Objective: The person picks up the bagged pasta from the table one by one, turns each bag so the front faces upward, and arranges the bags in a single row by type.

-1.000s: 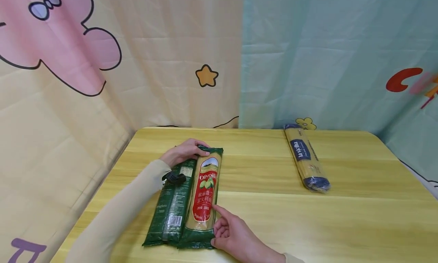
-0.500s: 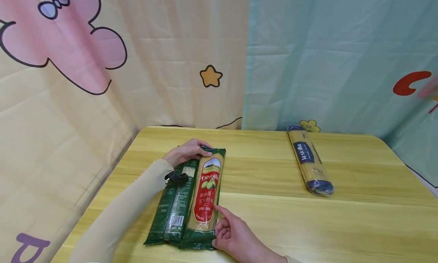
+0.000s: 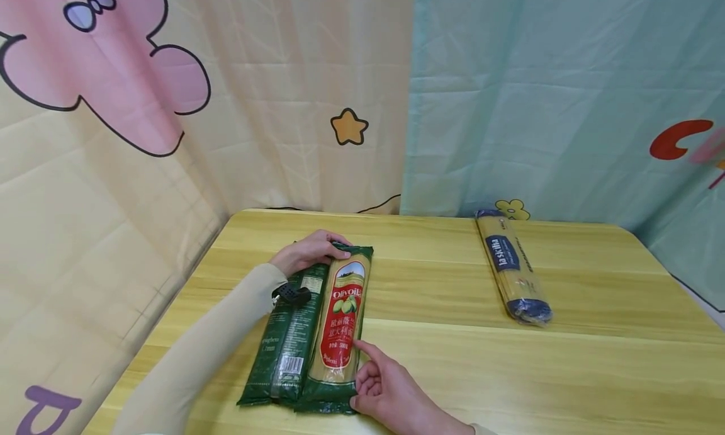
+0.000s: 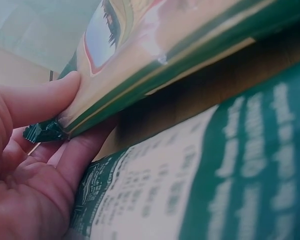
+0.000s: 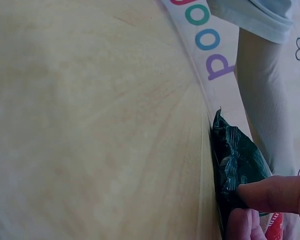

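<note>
Two green packets of spaghetti lie side by side on the left of the table in the head view. On the right one, the spaghetti packet (image 3: 340,322) has its red Olivoila label up; the left, a back-up spaghetti packet (image 3: 286,353), shows print and a barcode. My left hand (image 3: 308,252) grips the label-up packet's far end, thumb on top and fingers beneath, as the left wrist view shows. At its near right corner my right hand (image 3: 391,388) pinches the green end (image 5: 237,155) between thumb and curled fingers, index finger stretched along the packet's side.
A pasta packet with blue ends (image 3: 512,268), marked la sicilia, lies at the back right of the wooden table (image 3: 430,359). Printed curtains (image 3: 283,95) stand behind the table and at its sides. A dark wrist strap (image 3: 291,294) sits over the left sleeve.
The head view has shifted slightly, moving the scene a little to the right in it. Both hands keep their places on the spaghetti packet.
</note>
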Demonstrator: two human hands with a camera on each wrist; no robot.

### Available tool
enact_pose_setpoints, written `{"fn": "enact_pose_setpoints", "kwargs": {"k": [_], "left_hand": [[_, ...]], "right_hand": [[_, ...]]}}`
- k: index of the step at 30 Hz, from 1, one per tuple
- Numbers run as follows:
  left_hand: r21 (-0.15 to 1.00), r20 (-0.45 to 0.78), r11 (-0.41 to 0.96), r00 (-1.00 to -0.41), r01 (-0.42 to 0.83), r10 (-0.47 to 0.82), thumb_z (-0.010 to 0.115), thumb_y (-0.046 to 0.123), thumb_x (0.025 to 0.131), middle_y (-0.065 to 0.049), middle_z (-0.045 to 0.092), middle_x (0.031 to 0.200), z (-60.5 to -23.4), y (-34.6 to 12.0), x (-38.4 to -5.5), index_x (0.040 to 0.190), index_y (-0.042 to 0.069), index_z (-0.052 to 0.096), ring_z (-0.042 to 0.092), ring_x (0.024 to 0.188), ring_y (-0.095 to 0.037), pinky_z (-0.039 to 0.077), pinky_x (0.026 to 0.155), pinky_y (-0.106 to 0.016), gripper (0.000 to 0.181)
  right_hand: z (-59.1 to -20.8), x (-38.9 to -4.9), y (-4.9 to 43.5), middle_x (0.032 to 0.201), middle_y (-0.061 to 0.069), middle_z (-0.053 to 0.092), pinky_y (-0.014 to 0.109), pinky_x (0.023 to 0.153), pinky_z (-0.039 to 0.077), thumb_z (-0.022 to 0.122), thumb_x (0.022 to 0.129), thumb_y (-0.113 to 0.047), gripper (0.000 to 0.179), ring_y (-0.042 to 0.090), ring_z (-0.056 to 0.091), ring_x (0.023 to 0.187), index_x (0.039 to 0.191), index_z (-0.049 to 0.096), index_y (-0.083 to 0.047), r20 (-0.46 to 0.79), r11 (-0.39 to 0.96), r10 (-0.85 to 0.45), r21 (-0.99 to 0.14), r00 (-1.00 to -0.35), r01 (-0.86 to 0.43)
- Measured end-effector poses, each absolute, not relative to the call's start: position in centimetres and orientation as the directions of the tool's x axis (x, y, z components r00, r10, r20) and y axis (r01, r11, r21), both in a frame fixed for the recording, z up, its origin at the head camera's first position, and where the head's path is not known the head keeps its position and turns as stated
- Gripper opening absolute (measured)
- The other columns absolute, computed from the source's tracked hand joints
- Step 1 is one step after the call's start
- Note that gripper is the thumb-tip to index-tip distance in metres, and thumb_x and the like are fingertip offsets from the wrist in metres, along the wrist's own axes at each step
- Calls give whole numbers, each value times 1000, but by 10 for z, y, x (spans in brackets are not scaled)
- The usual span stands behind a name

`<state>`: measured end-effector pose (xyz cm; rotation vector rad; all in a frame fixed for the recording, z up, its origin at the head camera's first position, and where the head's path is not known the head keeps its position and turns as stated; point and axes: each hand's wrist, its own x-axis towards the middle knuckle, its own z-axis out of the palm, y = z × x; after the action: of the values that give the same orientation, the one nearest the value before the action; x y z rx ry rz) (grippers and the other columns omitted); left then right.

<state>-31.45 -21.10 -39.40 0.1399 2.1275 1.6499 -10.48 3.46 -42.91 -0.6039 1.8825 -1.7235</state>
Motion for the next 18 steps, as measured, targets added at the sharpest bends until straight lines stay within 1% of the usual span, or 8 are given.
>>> {"fn": "enact_pose_setpoints", "kwargs": {"k": [4,13,18], "left_hand": [[942,-279,281,-897,-185,344,70,4,89,-15,68,104,-394,-211,-315,121,-5,64,66,87,-24,55,76,-38,34],[936,-302,283,-889,-208,346,67,2,91,-14,68,105,-391,-210,-312,121,-5,64,66,88,-24,55,76,-38,31],[938,-304,269,-890,-218,340,67,1,91,-13,68,102,-391,-209,-316,121,-6,63,66,85,-23,55,76,-37,31]], "right_hand": [[-429,-105,35,89,5,61,19,68,51,72,78,8,81,11,57,74,149,35,-2,-68,95,-635,-995,-770,9],[-430,-105,34,90,7,61,20,67,51,72,79,9,81,17,57,76,150,35,-4,-137,112,-622,-990,-771,85],[-430,-105,33,90,7,61,20,68,51,71,78,9,82,14,57,76,151,34,-2,-104,93,-626,-994,-773,59]]}}
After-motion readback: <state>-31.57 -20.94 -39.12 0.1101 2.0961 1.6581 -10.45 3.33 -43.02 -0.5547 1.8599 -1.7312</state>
